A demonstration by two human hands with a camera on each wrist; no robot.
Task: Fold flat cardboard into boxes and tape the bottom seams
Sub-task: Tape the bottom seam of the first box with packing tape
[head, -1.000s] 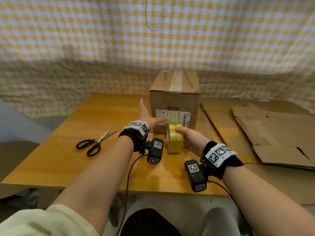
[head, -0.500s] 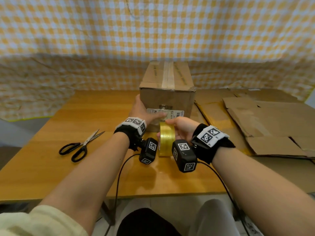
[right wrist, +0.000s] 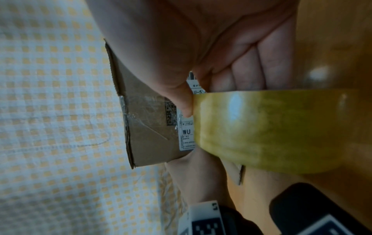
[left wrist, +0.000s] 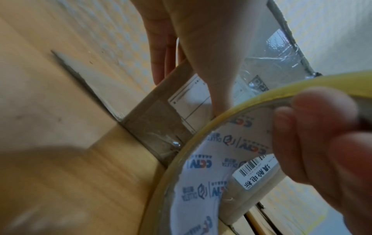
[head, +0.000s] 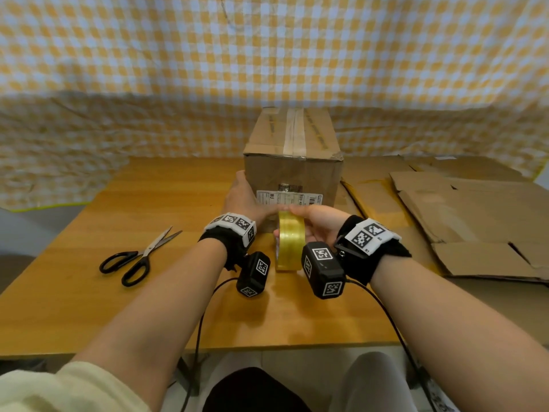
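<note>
— what's nearest you?
— my right hand (head: 319,223) grips the tape roll (head: 289,240), upright on the table (head: 89,292), closer to the box (head: 292,162) than a second ago.
— left?
— my left hand (head: 243,197), fingers straight, presses the box's left corner. scissors (head: 138,258) left, flat cardboard (head: 460,215) right.

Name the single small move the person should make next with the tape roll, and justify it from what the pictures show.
Probably draw the tape roll up the box front toward the top. The right hand grips the roll against the lower front, beside the shipping label. The left hand lies straight along the box's left side with its thumb on the front, apparently pinning the tape's start.
</note>
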